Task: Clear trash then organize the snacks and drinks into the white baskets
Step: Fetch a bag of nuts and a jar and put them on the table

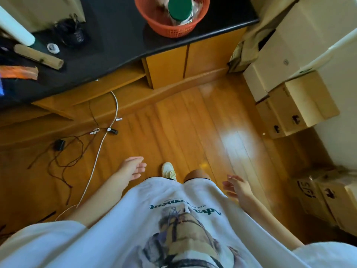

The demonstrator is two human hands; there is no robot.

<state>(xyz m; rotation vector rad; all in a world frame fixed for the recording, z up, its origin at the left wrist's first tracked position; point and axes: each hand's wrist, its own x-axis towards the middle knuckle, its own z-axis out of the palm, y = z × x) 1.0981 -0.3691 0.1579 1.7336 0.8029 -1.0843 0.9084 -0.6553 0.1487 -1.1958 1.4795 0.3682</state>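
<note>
I look straight down at my body over a wooden floor. My left hand (pixel 134 168) hangs at my left side, fingers loosely apart, holding nothing. My right hand (pixel 235 187) hangs at my right side, fingers spread, also empty. Far ahead, an orange-red mesh basket (pixel 154 22) stands on the black countertop (pixel 108 35); a jar with a green lid (pixel 179 6) and some wrappers sit inside it. No white basket is in view.
Cables (pixel 96 144) and a small black adapter (pixel 59 145) lie on the floor at left. Cardboard boxes (pixel 301 105) are stacked along the right. On the counter at left lie a cardboard tube (pixel 39 57), a white roll (pixel 16 29) and an orange strip (pixel 19 72).
</note>
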